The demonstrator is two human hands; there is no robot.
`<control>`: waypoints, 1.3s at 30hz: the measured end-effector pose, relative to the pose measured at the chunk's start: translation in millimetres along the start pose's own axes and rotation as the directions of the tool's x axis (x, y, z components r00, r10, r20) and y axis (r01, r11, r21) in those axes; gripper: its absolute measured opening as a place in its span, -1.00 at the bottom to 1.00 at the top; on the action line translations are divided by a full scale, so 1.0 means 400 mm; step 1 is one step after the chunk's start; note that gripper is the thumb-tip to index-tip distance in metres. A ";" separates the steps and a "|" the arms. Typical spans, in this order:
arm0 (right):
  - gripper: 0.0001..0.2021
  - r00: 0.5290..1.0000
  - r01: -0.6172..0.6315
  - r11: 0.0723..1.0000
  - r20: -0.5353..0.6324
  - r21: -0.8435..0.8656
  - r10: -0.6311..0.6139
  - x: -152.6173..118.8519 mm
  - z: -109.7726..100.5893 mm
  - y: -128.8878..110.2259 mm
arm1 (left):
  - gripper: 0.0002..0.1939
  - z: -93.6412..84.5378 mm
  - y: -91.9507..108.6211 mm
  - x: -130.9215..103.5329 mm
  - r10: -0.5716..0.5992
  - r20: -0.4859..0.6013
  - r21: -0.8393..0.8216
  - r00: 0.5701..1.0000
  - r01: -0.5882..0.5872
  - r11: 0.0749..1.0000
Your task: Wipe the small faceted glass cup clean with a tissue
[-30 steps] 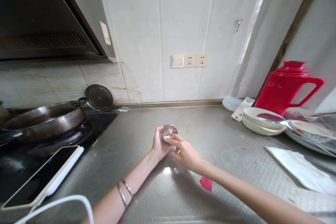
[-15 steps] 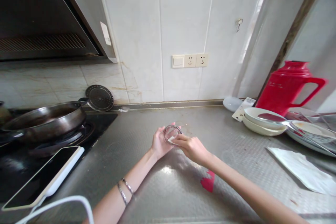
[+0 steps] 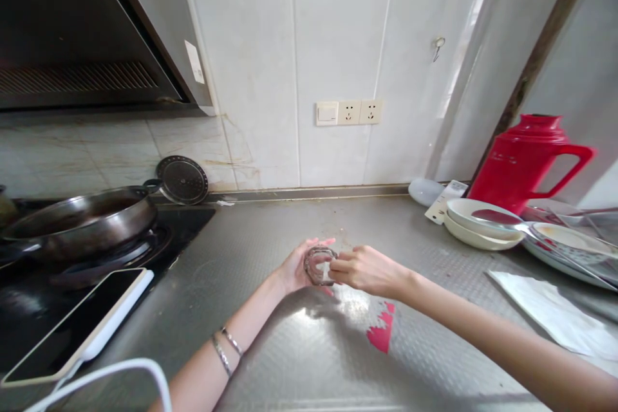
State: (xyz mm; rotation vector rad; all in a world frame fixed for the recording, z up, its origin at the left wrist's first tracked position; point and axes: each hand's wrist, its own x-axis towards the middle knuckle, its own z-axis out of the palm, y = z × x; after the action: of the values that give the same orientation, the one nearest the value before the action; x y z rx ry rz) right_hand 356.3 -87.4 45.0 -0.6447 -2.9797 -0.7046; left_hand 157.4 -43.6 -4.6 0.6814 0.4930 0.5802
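My left hand [image 3: 294, 268] grips a small clear glass [image 3: 317, 265] just above the steel counter [image 3: 270, 335], its mouth tipped toward my right. The fingers of my right hand [image 3: 364, 268] pinch a small white wad, perhaps tissue, pushed into the glass's mouth. Two thin silver bangles [image 3: 226, 347] sit on my left wrist. On the counter under my right wrist lies a red patch [image 3: 381, 335].
A dark wok [image 3: 77, 222] sits on the black hob at left, with a tablet [image 3: 72, 325] and white cable [image 3: 111, 376] in front. A round lid [image 3: 182, 179] leans on the wall. At right stand a red jug [image 3: 524, 158], stacked bowls [image 3: 480, 222], plates and white paper [image 3: 555, 315].
Both hands have lowered the glass toward me and tilted it onto its side. My right hand has shifted from over the rim to the right of the glass.
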 end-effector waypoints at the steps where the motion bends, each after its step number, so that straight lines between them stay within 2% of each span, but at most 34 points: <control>1: -0.81 0.999 -0.039 0.999 0.007 -0.011 0.039 0.002 0.002 -0.007 | -0.51 -0.001 -0.005 0.003 0.021 -0.032 0.015 0.999 -0.020 1.000; 4: -0.84 0.976 -0.214 0.977 0.022 -0.022 0.215 0.014 0.009 -0.032 | -0.57 -0.002 -0.017 0.013 0.118 -0.165 0.011 0.979 -0.118 0.993; 8: -0.61 0.901 -0.434 0.897 0.067 0.081 0.430 0.040 0.033 -0.080 | -0.72 -0.005 -0.023 0.022 0.245 -0.272 -0.066 0.931 -0.272 0.960; 11: -0.48 0.814 -0.579 0.774 0.132 0.257 0.566 0.069 0.055 -0.127 | -0.75 -0.010 -0.029 0.028 0.341 -0.287 -0.096 0.895 -0.381 0.919; 14: -0.51 0.739 -0.637 0.600 0.161 0.483 0.654 0.104 0.068 -0.167 | -0.76 -0.015 -0.040 0.035 0.435 -0.295 -0.109 0.851 -0.483 0.869; 18: -0.53 0.667 -0.528 0.345 0.127 0.776 0.735 0.151 0.076 -0.193 | -0.77 -0.021 -0.048 0.040 0.495 -0.342 -0.102 0.799 -0.555 0.825; 21: -0.49 0.618 -0.368 -0.030 0.268 0.929 0.739 0.180 0.077 -0.190 | -0.75 -0.025 -0.050 0.041 0.499 -0.346 -0.100 0.795 -0.560 0.823; 23: -0.50 0.590 -0.244 -0.276 0.368 0.930 0.719 0.190 0.073 -0.178 | -0.72 -0.023 -0.051 0.040 0.484 -0.335 -0.106 0.808 -0.543 0.833; 25: -0.59 0.568 -0.143 -0.424 0.425 0.894 0.705 0.188 0.066 -0.160 | -0.70 -0.016 -0.052 0.038 0.463 -0.334 -0.106 0.821 -0.520 0.847; 26: -0.65 0.572 -0.108 -0.480 0.449 0.871 0.687 0.183 0.062 -0.149 | -0.71 -0.011 -0.052 0.036 0.453 -0.334 -0.104 0.827 -0.510 0.854; 28: -0.71 0.583 -0.029 -0.537 0.451 0.843 0.676 0.167 0.059 -0.130 | -0.73 -0.001 -0.053 0.035 0.453 -0.340 -0.097 0.824 -0.510 0.855; 31: -0.69 0.570 0.021 -0.606 0.488 0.795 0.661 0.140 0.064 -0.106 | -0.74 0.006 -0.050 0.035 0.452 -0.340 -0.086 0.824 -0.506 0.858; 36: -0.73 0.648 0.045 -0.684 0.500 0.728 0.575 0.093 0.059 -0.054 | -0.67 -0.011 -0.033 0.031 0.340 -0.299 -0.086 0.892 -0.381 0.921; 37: -0.73 0.635 0.064 -0.665 0.483 0.744 0.602 0.084 0.054 -0.039 | -0.66 -0.016 -0.029 0.029 0.319 -0.287 -0.092 0.903 -0.357 0.929; 39: -0.72 0.538 0.105 -0.557 0.424 0.824 0.728 0.069 0.046 -0.005 | -0.66 -0.022 -0.022 0.026 0.285 -0.274 -0.108 0.918 -0.324 0.940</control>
State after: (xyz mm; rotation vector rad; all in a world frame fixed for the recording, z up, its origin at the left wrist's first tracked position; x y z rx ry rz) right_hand 331.7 -70.6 30.6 -0.9571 -1.1164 1.4680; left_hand 162.6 -38.5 -19.1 0.5430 0.5795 1.0004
